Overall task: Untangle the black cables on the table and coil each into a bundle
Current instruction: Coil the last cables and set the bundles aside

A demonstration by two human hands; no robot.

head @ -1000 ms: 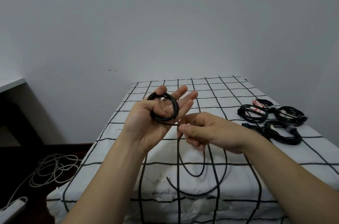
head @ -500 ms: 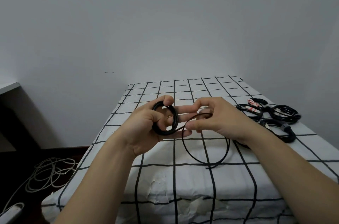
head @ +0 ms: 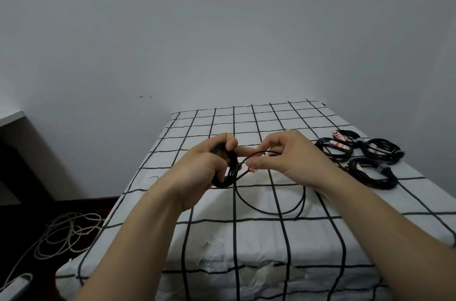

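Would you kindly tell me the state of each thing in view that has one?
left hand, gripping the wound part of the black cable.
right hand, pinching the cable's loose stretch beside the coil.
black cable, partly coiled; the rest hangs in an open loop.
finished bundles, coiled, lying on the right of the table.
white cord, loose and tangled on the floor.

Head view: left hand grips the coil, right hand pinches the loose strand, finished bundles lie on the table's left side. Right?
No: in the head view the finished bundles lie on the right side of the table. The left hand grips the coil, the right hand pinches the loose strand.
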